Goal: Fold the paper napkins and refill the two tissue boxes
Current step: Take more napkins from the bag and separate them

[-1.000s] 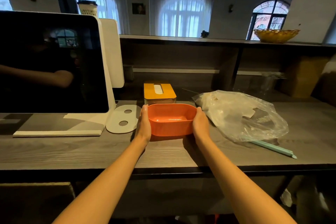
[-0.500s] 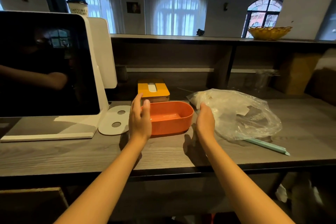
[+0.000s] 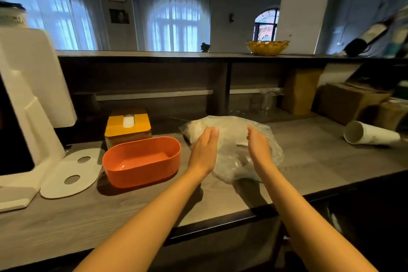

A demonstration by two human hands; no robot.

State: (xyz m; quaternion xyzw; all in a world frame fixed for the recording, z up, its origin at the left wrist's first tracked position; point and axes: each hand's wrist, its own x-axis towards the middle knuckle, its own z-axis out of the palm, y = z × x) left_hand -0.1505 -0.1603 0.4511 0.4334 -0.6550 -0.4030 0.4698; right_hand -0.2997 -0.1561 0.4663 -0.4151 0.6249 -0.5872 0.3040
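Arms: both forearms reach in from the lower edge; elbows and body are cut off.
Bench [image 3: 309, 161]: grey wood grain with a dark front edge; what lies under it is too dark to read.
Left hand [image 3: 204, 152]: at the left side of the bag, back toward the camera, fingers straight and together, loose; I cannot tell if the tips touch the plastic.
Right hand [image 3: 258, 148]: over the bag's middle, fingers straight, relaxed, gripping nothing; palm hidden.
Bag [image 3: 231, 139]: clear crumpled plastic lying on the bench, partly behind both hands; pale napkins [image 3: 198, 128] show through only as a blur.
Tub [image 3: 141, 161]: orange oval tissue box, lid off, nothing visible inside, just left of the left hand and apart from it.
Lid [image 3: 68, 172]: white oval plate with two holes, flat on the bench left of the tub.
Screen [image 3: 28, 99]: white stand at far left, its dark display cut off by the frame.
Yellow box [image 3: 128, 123]: closed, white tissue in its slot, just behind the tub; lower half hidden by it.
Cups [image 3: 371, 136]: white stack lying on its side at the right, blurred.
Shelf [image 3: 154, 53]: behind the bench, carrying a yellow basket [image 3: 267, 47]; items at far right are smeared.
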